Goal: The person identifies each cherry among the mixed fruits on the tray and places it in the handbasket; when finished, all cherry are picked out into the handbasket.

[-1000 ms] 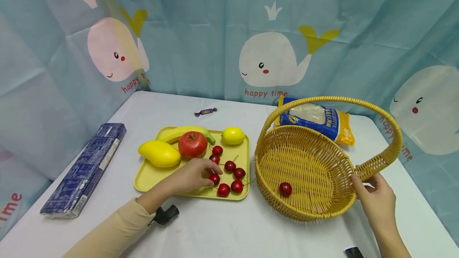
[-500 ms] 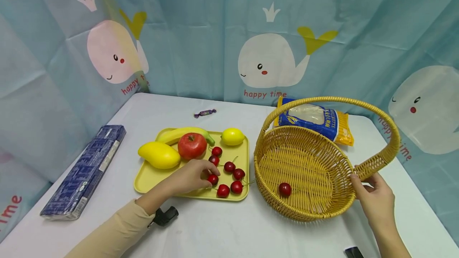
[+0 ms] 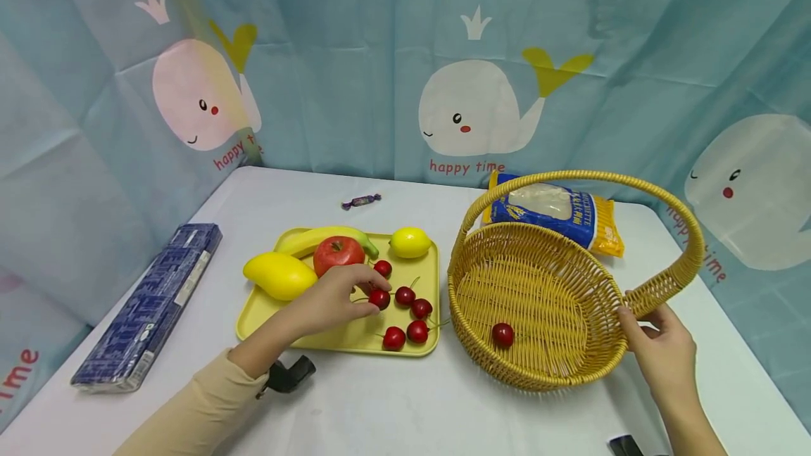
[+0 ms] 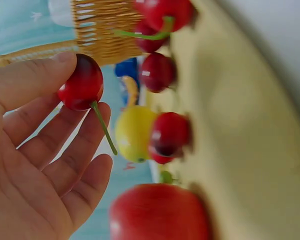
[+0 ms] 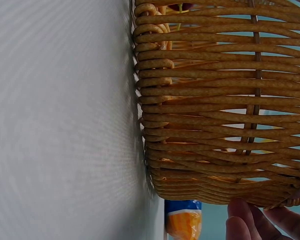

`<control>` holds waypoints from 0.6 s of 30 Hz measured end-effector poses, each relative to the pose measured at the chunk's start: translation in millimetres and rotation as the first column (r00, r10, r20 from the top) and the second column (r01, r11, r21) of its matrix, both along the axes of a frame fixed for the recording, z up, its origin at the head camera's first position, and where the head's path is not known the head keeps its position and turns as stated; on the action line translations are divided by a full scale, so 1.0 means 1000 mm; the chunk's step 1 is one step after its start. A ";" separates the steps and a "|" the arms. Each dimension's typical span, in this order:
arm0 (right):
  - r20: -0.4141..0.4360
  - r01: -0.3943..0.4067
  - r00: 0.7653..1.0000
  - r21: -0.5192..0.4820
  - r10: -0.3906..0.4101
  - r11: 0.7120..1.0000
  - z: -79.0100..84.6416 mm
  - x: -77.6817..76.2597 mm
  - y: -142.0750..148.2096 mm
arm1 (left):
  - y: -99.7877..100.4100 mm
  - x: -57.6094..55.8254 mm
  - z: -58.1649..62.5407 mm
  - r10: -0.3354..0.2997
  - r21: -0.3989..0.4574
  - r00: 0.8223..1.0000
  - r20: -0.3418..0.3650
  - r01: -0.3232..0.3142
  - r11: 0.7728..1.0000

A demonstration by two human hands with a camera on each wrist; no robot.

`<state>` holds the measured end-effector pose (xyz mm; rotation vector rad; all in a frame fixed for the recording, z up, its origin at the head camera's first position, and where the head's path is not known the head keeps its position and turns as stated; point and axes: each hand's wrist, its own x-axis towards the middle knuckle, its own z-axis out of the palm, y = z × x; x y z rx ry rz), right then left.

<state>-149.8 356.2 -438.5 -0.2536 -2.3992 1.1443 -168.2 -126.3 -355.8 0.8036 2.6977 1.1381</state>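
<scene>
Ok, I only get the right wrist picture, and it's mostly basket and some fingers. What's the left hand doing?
Observer: The left hand is pinching a cherry above the yellow tray.
Operator: Ooh! And what's in the tray's back right corner?
Observer: A lemon sits near that corner of the yellow tray.
</scene>
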 end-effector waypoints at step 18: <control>0.011 -0.030 0.999 0.015 0.030 0.999 0.006 0.004 -0.005 | 0.043 0.004 0.039 -0.093 0.139 0.990 -0.102 0.107 0.985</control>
